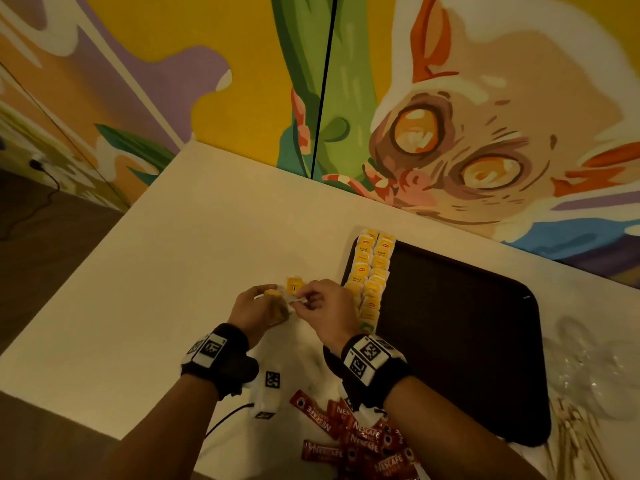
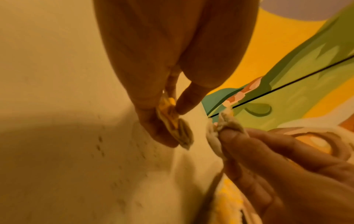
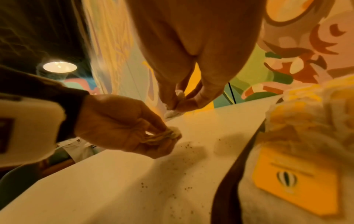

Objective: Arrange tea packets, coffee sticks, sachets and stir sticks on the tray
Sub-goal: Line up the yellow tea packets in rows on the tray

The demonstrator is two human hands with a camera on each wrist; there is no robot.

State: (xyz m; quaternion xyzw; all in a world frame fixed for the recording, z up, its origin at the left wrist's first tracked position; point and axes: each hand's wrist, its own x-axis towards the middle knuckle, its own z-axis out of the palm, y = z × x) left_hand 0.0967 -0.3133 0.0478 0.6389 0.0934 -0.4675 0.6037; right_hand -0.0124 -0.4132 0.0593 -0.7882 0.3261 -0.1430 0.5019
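tea packets (image 1: 371,277) lie in two overlapping rows on the left edge of the black tray (image 1: 464,341), just to the right of the right hand (image 1: 323,306) and running away from the person — that long axis is what the coming move turns on. left hand (image 1: 258,308) pinches a small bunch of packets (image 2: 172,121), thumb against curled fingers; right hand pinches one crumpled whitish packet (image 2: 226,122) by its edge between thumb and forefinger. the two hands sit close together above the worktop (image 1: 207,237) but are not touching, a narrow gap between what each holds. the right hand is the nearer one to the rows, so the judgement is that its packet goes across next, laid in line with them, while the left feeds more. one loose yellow packet (image 1: 295,284) shows just beyond the fingertips. red coffee sticks (image 1: 360,441) lie on the worktop near the wrists, below the right forearm, and pale stir sticks (image 1: 571,434) well to the right past the tray — neither is on the tray yet. dark specks (image 3: 184,151) dot the worktop under the hands.
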